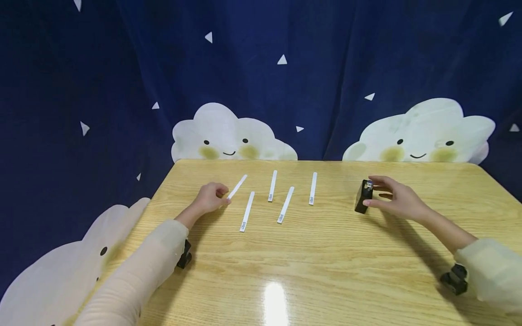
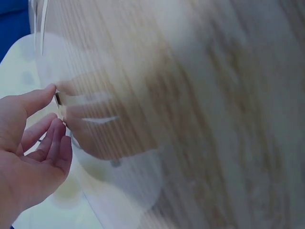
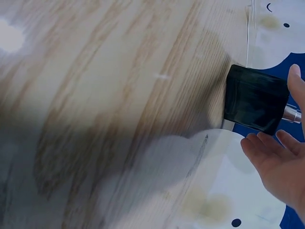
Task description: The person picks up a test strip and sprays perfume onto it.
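My left hand (image 1: pixel 211 198) is at the near end of a slanted white paper test strip (image 1: pixel 238 185), the leftmost on the table. In the left wrist view the thumb and fingertips stand apart, and the strip itself barely shows. My right hand (image 1: pixel 395 199) is around the upper part of a black perfume bottle (image 1: pixel 363 197) with a silver spray neck (image 3: pixel 291 114). Thumb and fingers lie on opposite sides of the bottle, spread rather than closed; contact is hard to judge. Between the hands lie several more strips, including one near strip (image 1: pixel 247 211), with small print at their near ends.
The wooden table (image 1: pixel 261 258) has a glossy surface that reflects light and the hands. Behind it hangs a dark blue curtain (image 1: pixel 253 81) with white triangles and smiling clouds. A black wrist device (image 1: pixel 454 279) sits under the right sleeve, another (image 1: pixel 185 254) under the left.
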Demonstrator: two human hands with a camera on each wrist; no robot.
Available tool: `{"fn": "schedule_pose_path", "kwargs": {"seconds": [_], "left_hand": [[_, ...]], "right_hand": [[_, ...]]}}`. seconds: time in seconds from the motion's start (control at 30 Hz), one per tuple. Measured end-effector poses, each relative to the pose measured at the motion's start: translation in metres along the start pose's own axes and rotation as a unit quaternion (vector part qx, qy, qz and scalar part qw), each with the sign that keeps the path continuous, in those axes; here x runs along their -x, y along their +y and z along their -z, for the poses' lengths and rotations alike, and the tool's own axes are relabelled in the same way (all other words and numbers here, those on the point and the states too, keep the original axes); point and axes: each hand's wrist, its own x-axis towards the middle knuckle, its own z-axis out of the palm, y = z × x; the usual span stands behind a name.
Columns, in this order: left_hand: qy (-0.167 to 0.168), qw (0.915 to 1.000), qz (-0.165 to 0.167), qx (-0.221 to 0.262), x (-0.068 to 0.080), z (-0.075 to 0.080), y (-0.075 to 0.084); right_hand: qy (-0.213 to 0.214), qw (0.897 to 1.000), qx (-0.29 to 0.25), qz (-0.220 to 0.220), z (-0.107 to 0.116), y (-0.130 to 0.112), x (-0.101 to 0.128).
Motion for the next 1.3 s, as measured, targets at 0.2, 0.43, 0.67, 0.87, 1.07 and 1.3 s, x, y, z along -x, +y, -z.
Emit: {"fn": "schedule_pose_path", "kwargs": {"seconds": [0.2, 0.43, 0.67, 0.87, 1.07, 1.3], "left_hand": [[0.0, 0.9999, 0.007, 0.007, -0.003, 0.004, -0.005], [-0.001, 0.9998, 0.004, 0.02, -0.006, 0.009, -0.005], [-0.007, 0.9993, 0.014, 0.034, -0.006, 0.01, -0.003], [-0.011, 0.9986, 0.024, 0.046, -0.007, 0.01, -0.004], [-0.018, 0.9973, 0.044, 0.056, -0.009, 0.01, -0.004], [-0.02, 0.9964, 0.055, 0.06, -0.009, 0.01, -0.001]], "right_hand": [[-0.014, 0.999, -0.048, -0.018, 0.0, 0.007, -0.004], [-0.028, 0.997, -0.059, -0.035, 0.002, 0.01, -0.007], [-0.032, 0.997, -0.06, -0.041, 0.001, 0.01, -0.007], [-0.03, 0.997, -0.058, -0.041, -0.003, 0.013, -0.009], [-0.032, 0.996, -0.063, -0.046, -0.005, 0.014, -0.01], [-0.038, 0.996, -0.057, -0.054, -0.005, 0.013, -0.011]]}}
